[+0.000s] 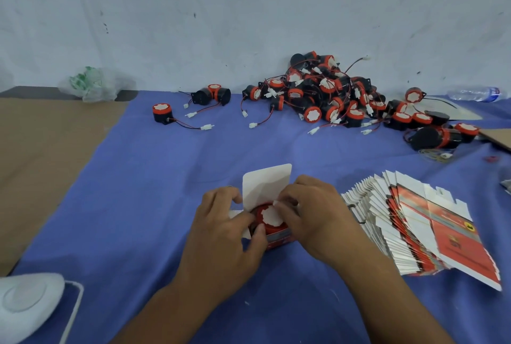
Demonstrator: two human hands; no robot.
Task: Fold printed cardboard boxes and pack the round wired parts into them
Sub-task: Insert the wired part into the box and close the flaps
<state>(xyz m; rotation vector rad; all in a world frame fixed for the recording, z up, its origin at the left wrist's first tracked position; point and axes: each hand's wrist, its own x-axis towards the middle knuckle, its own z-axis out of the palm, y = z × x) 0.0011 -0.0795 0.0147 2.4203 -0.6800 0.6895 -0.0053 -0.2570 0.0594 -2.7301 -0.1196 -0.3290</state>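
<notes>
Blue cloth, brown cardboard sheet at left, crumpled plastic bag against the wall, water bottle far right, white round device bottom left.

No legible text (blurry box print)

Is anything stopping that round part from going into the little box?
Nothing visible: the part sits in the open box, flap raised behind it; the left hand and right hand hold the box.

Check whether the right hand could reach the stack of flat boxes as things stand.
Probably yes: the flat box stack lies beside the right hand, nothing between, though it is busy at the open box.
</notes>
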